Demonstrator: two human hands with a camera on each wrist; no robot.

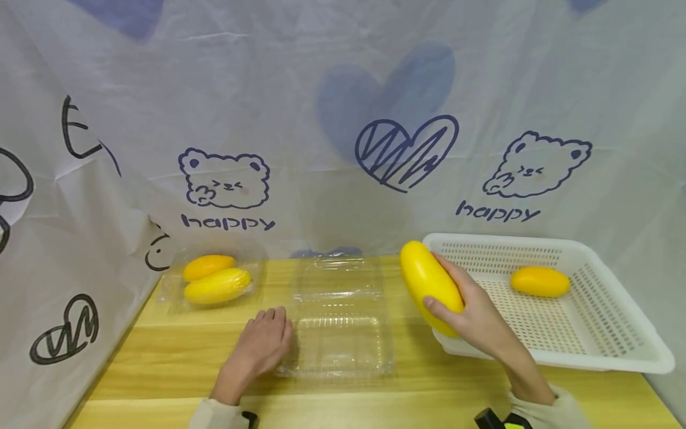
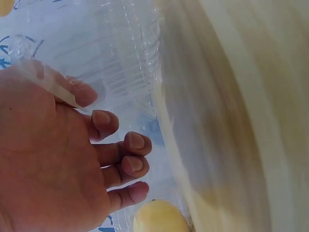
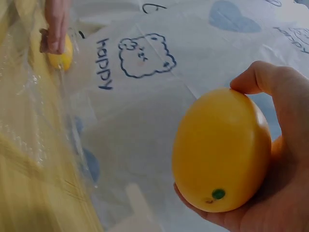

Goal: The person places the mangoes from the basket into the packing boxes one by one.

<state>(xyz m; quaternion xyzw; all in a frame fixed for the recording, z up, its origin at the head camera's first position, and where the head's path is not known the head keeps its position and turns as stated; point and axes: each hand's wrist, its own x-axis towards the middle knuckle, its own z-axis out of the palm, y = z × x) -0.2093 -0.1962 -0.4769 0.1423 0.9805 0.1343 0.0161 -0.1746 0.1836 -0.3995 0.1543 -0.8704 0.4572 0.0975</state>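
Note:
My right hand (image 1: 477, 313) grips a large yellow oblong fruit (image 1: 429, 286), thumb on one side and fingers round the other, raised beside the near left corner of the white basket. In the right wrist view, the fruit (image 3: 222, 150) shows a small green dot at its end. My left hand (image 1: 262, 339) is at the left edge of a clear plastic clamshell box (image 1: 343, 345), which lies with its lid folded back. In the left wrist view, the fingers (image 2: 137, 140) are loosely bent and the thumb is by the box's rim; whether it touches is unclear.
The white perforated basket (image 1: 536, 357) at the right holds one yellow fruit (image 1: 540, 281). At the back left, a second clear box (image 1: 259, 268) holds two yellow fruits (image 1: 217, 286). A printed cloth (image 1: 311, 196) hangs behind the wooden table (image 1: 171, 357).

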